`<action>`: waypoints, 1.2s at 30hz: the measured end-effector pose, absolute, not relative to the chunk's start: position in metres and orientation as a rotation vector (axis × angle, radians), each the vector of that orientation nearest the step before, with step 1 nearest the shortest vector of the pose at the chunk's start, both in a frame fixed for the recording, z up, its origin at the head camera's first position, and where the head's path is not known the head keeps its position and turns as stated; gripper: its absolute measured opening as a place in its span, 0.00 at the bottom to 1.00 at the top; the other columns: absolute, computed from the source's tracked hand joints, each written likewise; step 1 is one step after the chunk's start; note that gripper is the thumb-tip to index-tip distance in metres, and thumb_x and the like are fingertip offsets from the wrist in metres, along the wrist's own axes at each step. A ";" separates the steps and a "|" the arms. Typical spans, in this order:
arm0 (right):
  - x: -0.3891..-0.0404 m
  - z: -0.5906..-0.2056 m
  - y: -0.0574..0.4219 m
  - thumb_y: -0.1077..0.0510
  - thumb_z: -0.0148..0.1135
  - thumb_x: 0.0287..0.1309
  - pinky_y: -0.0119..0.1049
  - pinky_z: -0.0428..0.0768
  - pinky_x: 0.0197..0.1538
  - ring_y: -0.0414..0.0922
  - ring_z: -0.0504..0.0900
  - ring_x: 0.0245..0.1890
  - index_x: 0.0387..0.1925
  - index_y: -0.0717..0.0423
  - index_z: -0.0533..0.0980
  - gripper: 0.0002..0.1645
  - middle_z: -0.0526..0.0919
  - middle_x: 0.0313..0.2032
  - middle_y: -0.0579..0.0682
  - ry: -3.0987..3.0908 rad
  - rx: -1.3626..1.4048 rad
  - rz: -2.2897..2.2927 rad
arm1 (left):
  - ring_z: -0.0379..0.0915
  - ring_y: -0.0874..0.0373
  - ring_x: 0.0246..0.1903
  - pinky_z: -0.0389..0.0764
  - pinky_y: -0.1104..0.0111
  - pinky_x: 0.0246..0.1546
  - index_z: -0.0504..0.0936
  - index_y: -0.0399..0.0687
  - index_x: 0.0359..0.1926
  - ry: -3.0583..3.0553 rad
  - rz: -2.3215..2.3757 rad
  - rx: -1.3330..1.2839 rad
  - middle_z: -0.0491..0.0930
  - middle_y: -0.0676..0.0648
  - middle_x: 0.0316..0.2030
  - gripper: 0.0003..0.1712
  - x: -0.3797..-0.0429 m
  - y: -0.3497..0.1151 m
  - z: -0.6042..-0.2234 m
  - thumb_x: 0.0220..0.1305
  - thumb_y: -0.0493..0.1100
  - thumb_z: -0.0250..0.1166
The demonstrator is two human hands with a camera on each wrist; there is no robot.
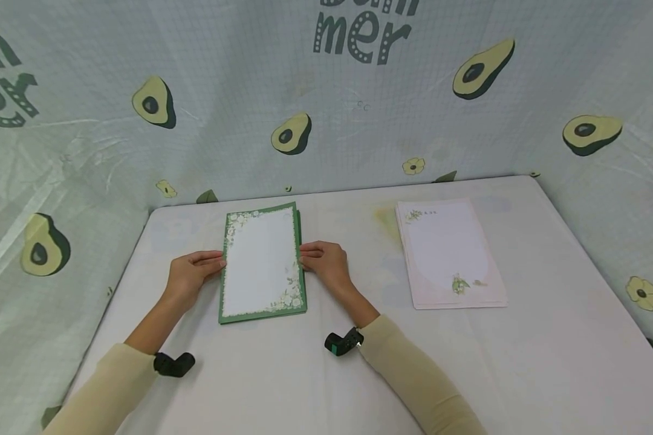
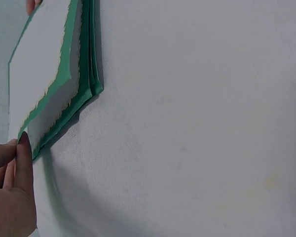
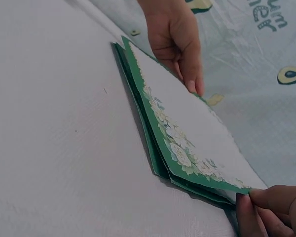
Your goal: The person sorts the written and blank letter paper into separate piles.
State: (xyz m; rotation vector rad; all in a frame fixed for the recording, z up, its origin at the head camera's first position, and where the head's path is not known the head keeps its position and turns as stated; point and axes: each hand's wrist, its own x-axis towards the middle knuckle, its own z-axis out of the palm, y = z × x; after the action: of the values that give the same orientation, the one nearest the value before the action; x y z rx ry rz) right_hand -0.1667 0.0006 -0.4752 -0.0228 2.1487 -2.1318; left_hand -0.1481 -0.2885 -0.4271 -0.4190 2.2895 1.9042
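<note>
A sheet of paper [image 1: 261, 260] with a green border and white flowers lies between my hands, its middle blank white. My left hand [image 1: 189, 277] pinches its left edge, and my right hand [image 1: 329, 264] pinches the right edge. Under it is a stack of similar green-edged sheets [image 2: 91, 74]. The wrist views show the top sheet raised a little above that stack, with a gap between them. In the right wrist view, thumb and fingers of the right hand [image 3: 274, 210] meet at the sheet's edge.
To the right on the white-covered table [image 1: 359, 386] lies a stack of pale pink sheets [image 1: 448, 254] with a green plant print. A hanging cloth [image 1: 223, 72] printed with avocados stands behind and along both sides of the table.
</note>
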 end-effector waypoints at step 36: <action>-0.169 -0.467 0.003 0.69 0.72 0.56 0.31 0.88 0.37 0.45 0.88 0.37 0.48 0.65 0.84 0.16 0.89 0.39 0.55 2.420 -0.175 -1.753 | 0.83 0.71 0.38 0.85 0.77 0.45 0.71 0.20 0.64 2.309 1.885 -0.321 0.87 0.59 0.34 0.26 -0.151 -0.289 -0.435 0.70 0.30 0.64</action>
State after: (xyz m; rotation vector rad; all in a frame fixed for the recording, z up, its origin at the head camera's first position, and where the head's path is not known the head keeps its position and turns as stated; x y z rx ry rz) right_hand -0.1686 0.0029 -0.4671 -0.1753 2.4203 -1.7532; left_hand -0.1513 -0.2887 -0.4345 -0.3214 2.3090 1.8850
